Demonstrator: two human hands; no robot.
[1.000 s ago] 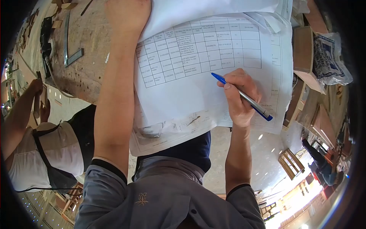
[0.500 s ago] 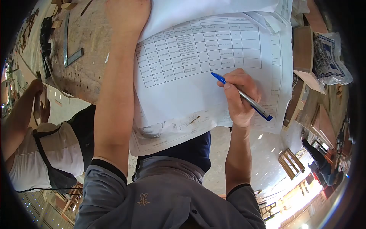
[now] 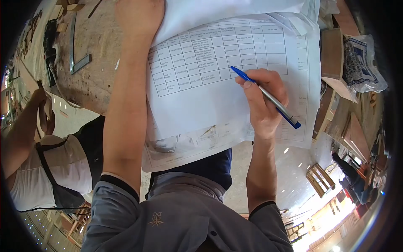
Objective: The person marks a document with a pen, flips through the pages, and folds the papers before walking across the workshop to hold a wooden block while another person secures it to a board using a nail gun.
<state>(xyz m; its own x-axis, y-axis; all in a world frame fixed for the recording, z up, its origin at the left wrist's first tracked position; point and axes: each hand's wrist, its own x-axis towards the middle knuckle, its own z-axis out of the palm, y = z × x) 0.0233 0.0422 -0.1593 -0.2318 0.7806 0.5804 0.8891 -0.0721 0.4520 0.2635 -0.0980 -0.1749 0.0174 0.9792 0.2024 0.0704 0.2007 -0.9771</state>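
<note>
My right hand [image 3: 267, 103] holds a blue and silver pen [image 3: 268, 97] between thumb and fingers, its blue tip over the lower rows of a printed table on a white sheet [image 3: 197, 109]. My left hand [image 3: 140, 17] lies at the top edge of the view, beside a raised or folded-back page [image 3: 226, 9]; its fingers are out of frame. Beneath the sheet are more papers, one with printed pictures [image 3: 180, 157] near my lap.
A metal square [image 3: 82, 63] lies on the worn wooden bench [image 3: 96, 42] at left. Another person [image 3: 63, 164] stands at far left. At right are wooden boards [image 3: 333, 54], a plastic-wrapped packet [image 3: 361, 63] and a wooden stool [image 3: 320, 180].
The pen tip has moved slightly up and left over the printed table, and my right fingers have shifted up a little. My left hand has barely moved.
</note>
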